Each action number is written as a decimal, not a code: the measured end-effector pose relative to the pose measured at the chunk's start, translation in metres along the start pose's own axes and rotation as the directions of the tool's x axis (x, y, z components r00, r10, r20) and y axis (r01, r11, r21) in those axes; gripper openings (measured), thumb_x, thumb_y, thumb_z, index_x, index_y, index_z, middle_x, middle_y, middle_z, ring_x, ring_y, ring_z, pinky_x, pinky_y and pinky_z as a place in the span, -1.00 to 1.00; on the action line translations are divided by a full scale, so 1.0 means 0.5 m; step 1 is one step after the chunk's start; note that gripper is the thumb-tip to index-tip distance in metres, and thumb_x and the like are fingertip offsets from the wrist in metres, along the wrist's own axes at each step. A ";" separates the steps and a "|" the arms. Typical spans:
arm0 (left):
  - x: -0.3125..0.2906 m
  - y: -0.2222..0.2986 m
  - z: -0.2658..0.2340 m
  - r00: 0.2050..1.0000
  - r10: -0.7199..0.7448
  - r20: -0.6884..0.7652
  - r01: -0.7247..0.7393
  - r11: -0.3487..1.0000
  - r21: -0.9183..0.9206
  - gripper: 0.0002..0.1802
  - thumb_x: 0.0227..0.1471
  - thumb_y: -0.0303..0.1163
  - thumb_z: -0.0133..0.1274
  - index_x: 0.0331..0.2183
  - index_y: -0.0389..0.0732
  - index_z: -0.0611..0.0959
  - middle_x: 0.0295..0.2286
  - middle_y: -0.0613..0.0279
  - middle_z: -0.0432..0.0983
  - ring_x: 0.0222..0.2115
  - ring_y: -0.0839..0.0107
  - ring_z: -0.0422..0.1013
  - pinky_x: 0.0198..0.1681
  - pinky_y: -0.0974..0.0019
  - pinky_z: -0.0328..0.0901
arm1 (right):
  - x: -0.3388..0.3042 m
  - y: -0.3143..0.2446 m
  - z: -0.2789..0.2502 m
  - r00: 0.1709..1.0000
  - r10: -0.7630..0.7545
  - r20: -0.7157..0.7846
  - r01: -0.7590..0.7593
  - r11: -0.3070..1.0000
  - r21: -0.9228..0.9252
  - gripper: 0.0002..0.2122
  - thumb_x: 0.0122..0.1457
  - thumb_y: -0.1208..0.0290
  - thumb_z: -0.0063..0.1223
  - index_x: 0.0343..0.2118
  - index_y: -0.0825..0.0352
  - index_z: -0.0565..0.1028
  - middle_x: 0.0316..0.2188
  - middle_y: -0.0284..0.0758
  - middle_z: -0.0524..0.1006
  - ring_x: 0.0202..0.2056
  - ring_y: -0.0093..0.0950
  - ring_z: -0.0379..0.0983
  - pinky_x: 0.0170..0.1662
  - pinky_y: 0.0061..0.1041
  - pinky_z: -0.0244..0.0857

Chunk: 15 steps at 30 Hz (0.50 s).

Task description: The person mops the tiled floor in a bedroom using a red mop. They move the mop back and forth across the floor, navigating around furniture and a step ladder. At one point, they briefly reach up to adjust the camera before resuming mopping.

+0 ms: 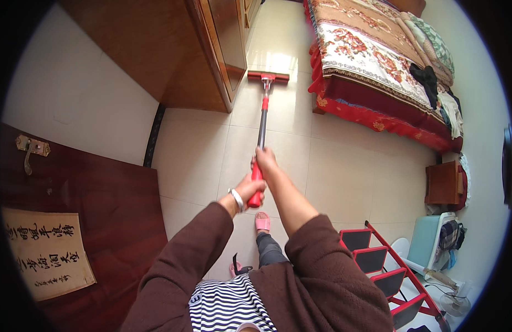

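Both my hands grip a long-handled mop (262,129) with a dark pole and red grip. My left hand (249,190), a white bracelet at its wrist, is closed round the red grip near the pole's end. Farther up, my right hand (265,160) wraps the pole where the red grip meets the dark section. The wide red mop head (269,76) rests on the tiled floor (278,145) between the wooden cabinet and the bed. Its underside is hidden.
A wooden cabinet (156,50) stands at the far left, and a bed (372,61) with floral covers at the far right. The dark red door (112,221) is near left. A red-framed step ladder (386,260), a small wooden stool (441,183) and a fan (454,301) line the right.
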<state>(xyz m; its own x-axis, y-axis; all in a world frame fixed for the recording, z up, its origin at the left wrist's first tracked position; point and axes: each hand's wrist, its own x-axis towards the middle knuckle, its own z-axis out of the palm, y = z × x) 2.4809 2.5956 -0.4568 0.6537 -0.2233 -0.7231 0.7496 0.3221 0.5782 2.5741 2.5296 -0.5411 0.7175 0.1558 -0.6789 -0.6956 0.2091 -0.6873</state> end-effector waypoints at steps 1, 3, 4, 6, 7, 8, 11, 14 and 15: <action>-0.032 -0.030 0.004 1.000 0.014 -0.010 -0.014 1.000 0.018 -0.75 -0.19 -0.58 -0.10 -0.33 -0.25 0.33 -0.70 0.29 0.28 -0.79 0.47 0.28 -0.75 0.33 0.27 | -0.038 0.027 -0.007 1.000 0.016 -0.003 -0.016 1.000 -0.006 -0.86 0.20 0.36 -0.24 -0.35 0.34 0.18 -0.71 -0.34 0.30 -0.74 -0.50 0.25 -0.71 -0.49 0.23; -0.119 -0.087 0.002 0.999 -0.027 0.020 0.027 1.000 0.009 -0.69 -0.20 -0.59 -0.10 -0.28 -0.26 0.32 -0.69 0.27 0.30 -0.80 0.48 0.28 -0.78 0.40 0.25 | -0.134 0.092 -0.006 0.998 0.054 -0.036 -0.054 0.998 0.023 -0.80 0.21 0.31 -0.22 -0.36 0.36 0.17 -0.68 -0.33 0.31 -0.73 -0.52 0.26 -0.71 -0.50 0.25; -0.170 -0.111 -0.003 0.997 -0.063 0.045 0.061 0.998 0.030 -0.56 -0.20 -0.60 -0.09 -0.20 -0.13 0.21 -0.68 0.29 0.27 -0.80 0.50 0.26 -0.78 0.35 0.23 | -0.186 0.123 0.001 0.997 0.055 -0.044 -0.055 0.998 0.003 -0.79 0.22 0.29 -0.22 -0.36 0.36 0.18 -0.67 -0.33 0.32 -0.72 -0.53 0.27 -0.70 -0.49 0.26; -0.281 -0.147 -0.015 0.987 -0.163 -0.006 0.163 0.984 0.072 -0.54 -0.20 -0.60 -0.08 -0.20 -0.14 0.18 -0.68 0.28 0.26 -0.80 0.50 0.26 -0.79 0.36 0.23 | -0.295 0.174 0.023 0.989 0.141 -0.051 -0.137 0.988 0.075 -0.78 0.22 0.29 -0.23 -0.37 0.37 0.18 -0.65 -0.33 0.31 -0.69 -0.54 0.27 -0.67 -0.50 0.28; -0.337 -0.160 -0.019 0.984 -0.178 -0.016 0.179 0.982 0.066 -0.55 -0.20 -0.60 -0.06 -0.21 -0.16 0.18 -0.67 0.28 0.26 -0.79 0.50 0.27 -0.78 0.38 0.23 | -0.351 0.193 0.037 0.986 0.160 -0.041 -0.153 0.979 0.134 -0.77 0.23 0.28 -0.23 -0.40 0.37 0.18 -0.62 -0.34 0.30 -0.67 -0.54 0.27 -0.65 -0.50 0.28; -0.392 -0.170 -0.022 0.983 -0.182 -0.013 0.182 0.981 0.065 -0.55 -0.20 -0.59 -0.05 -0.21 -0.17 0.18 -0.66 0.28 0.26 -0.79 0.50 0.27 -0.78 0.39 0.23 | -0.403 0.206 0.049 0.983 0.182 -0.024 -0.177 0.973 0.146 -0.77 0.23 0.28 -0.24 -0.41 0.36 0.18 -0.62 -0.34 0.30 -0.66 -0.54 0.27 -0.64 -0.50 0.28; -0.534 -0.186 -0.028 0.976 -0.216 -0.010 0.216 0.976 0.038 -0.58 -0.18 -0.59 -0.04 -0.23 -0.19 0.19 -0.64 0.27 0.27 -0.78 0.50 0.26 -0.78 0.42 0.20 | -0.540 0.234 0.082 0.972 0.234 0.020 -0.231 0.940 0.251 -0.74 0.21 0.25 -0.23 -0.49 0.36 0.21 -0.66 -0.35 0.27 -0.69 -0.52 0.26 -0.68 -0.48 0.25; -0.625 -0.193 -0.037 0.975 -0.222 0.024 0.221 0.975 0.037 -0.61 -0.17 -0.59 -0.05 -0.24 -0.20 0.22 -0.63 0.25 0.27 -0.77 0.50 0.27 -0.77 0.45 0.20 | -0.629 0.250 0.096 0.950 0.289 0.114 -0.310 0.908 0.283 -0.79 0.19 0.35 -0.16 -0.51 0.37 0.23 -0.68 -0.35 0.29 -0.66 -0.51 0.25 -0.59 -0.50 0.24; -0.640 -0.195 -0.040 0.968 -0.249 0.021 0.248 0.968 0.034 -0.61 -0.17 -0.60 -0.05 -0.24 -0.21 0.22 -0.63 0.24 0.28 -0.77 0.50 0.27 -0.76 0.45 0.20 | -0.641 0.251 0.102 0.937 0.319 0.142 -0.346 0.900 0.265 -0.80 0.16 0.38 -0.14 -0.52 0.37 0.25 -0.69 -0.34 0.30 -0.66 -0.50 0.25 -0.59 -0.49 0.24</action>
<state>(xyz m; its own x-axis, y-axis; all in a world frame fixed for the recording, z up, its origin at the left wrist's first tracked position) 2.1967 2.6539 -0.2893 0.4484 -0.3154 -0.8363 0.8916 0.2247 0.3932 2.2584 2.5552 -0.3966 0.4558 0.3497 -0.8185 -0.8652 0.3901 -0.3152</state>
